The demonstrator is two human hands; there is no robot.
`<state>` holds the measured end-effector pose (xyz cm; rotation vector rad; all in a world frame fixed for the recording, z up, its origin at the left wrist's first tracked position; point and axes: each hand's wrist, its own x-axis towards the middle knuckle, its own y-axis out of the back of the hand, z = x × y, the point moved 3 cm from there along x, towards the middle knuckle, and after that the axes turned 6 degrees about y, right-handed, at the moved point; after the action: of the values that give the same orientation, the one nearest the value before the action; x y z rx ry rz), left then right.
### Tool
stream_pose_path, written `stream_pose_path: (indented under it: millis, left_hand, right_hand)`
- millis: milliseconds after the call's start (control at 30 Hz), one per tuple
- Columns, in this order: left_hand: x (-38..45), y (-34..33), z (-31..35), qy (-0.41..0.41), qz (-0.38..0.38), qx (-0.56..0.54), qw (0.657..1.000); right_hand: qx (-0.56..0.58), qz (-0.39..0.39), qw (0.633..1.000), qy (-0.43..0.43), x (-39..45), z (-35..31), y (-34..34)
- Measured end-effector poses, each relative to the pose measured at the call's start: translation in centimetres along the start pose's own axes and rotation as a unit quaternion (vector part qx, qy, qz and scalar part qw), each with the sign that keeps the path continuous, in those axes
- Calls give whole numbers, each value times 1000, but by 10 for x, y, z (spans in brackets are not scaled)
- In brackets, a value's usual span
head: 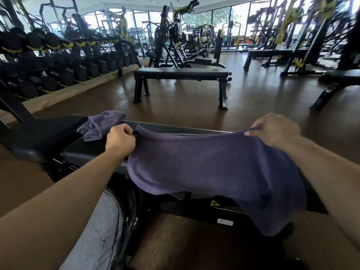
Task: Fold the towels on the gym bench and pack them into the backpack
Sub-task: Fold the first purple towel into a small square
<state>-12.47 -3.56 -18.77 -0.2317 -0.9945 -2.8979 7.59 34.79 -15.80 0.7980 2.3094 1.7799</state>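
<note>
While stretched between the left hand [120,138] and right hand [273,128], each pinching a top corner, large purple terry towel [204,164] not yet folded; crumpled second purple towel [101,123] beyond the left hand, grey fabric backpack [101,230] below it, unpacked.

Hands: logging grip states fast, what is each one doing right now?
Left hand: closed, pinching one top corner of the purple towel.
Right hand: closed, pinching the towel's other top corner.
</note>
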Motion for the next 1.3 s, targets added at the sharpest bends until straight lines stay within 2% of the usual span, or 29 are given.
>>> stream_pose_path:
  millis: [133, 233, 367, 467, 567, 633, 733, 800, 900, 1067, 1200, 1267, 1300]
  left_hand:
    - [18, -25, 6, 8, 4, 81, 997]
    - [34, -40, 16, 12, 19, 126, 992]
    - [54, -59, 18, 40, 8, 74, 996]
    - [65, -76, 12, 52, 30, 35, 998]
    - [69, -90, 8, 18, 67, 9, 998]
    - [72, -98, 9, -30, 44, 9, 999]
    - [76, -109, 12, -93, -65, 93, 989]
    - [75, -116, 14, -113, -144, 207, 961]
    - [82, -124, 15, -130, -198, 298, 924]
    - [93, -128, 8, -114, -223, 329, 911]
    - [93, -131, 7, -112, -223, 340, 907]
    - [95, -131, 5, -107, -221, 346, 906]
    - [95, -132, 4, -107, -219, 349, 905]
  right_hand:
    - [-89, 9, 996, 33, 18, 5, -20]
    - [-71, -20, 997, 24, 38, 17, -38]
    - [-67, -63, 996, 14, 56, 34, -65]
    - [-50, -52, 997, 13, 69, 41, -79]
    - [-38, -20, 999, 7, 77, 45, -88]
    - [-40, -2, 999, 7, 80, 46, -90]
    - [-65, -11, 997, 33, 85, 44, -88]
    - [-96, -28, 994, 48, 88, 42, -86]
    - [-110, -65, 990, 63, 92, 50, -81]
    - [13, -133, 991, 27, 89, 73, -55]
    - [-42, -272, 961, -38, 80, 107, -15]
    - [-48, -271, 958, -78, 75, 135, 3]
    - [-44, -242, 964, -100, 74, 150, 9]
